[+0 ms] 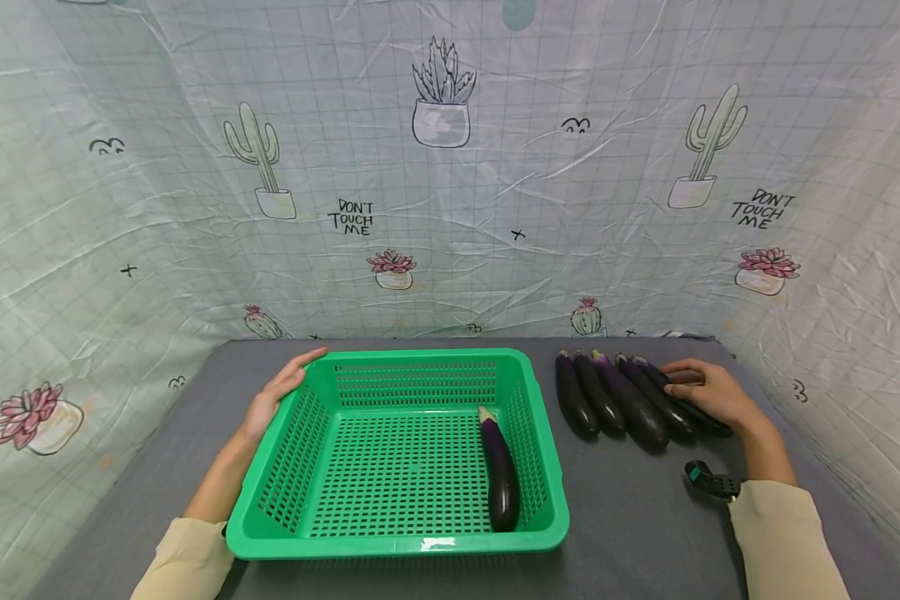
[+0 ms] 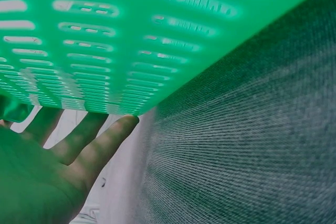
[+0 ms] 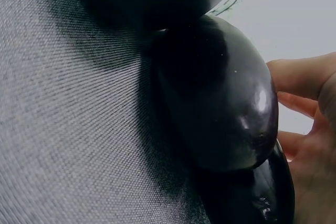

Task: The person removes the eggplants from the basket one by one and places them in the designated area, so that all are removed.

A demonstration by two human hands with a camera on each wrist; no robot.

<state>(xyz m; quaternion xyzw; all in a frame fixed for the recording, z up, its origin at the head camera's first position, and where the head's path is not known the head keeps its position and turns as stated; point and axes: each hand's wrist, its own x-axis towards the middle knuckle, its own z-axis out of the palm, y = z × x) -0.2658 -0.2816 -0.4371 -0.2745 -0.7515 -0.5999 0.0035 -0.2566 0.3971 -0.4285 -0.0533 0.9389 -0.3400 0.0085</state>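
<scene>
My left hand [image 1: 273, 400] rests along the left side of a green perforated plastic basket [image 1: 397, 546], its fingers extended; in the left wrist view the fingers [image 2: 100, 150] touch the outside of the basket wall. One dark purple eggplant [image 1: 501, 479] lies inside, near the right wall. To the right of the basket, several eggplants [image 1: 633, 408] lie side by side on the table. My right hand [image 1: 712, 396] holds the rightmost eggplant [image 1: 701, 417], thumb and fingers bent over it. That eggplant is partly hidden by the hand, and a neighbouring eggplant [image 3: 220, 103] fills the right wrist view.
A grey cloth-covered table [image 1: 622, 533] carries everything. Beside the right sleeve is a small black device with a strap [image 1: 708, 482]. A pale curtain [image 1: 517, 183] with cactus drawings stands behind the table and on both sides.
</scene>
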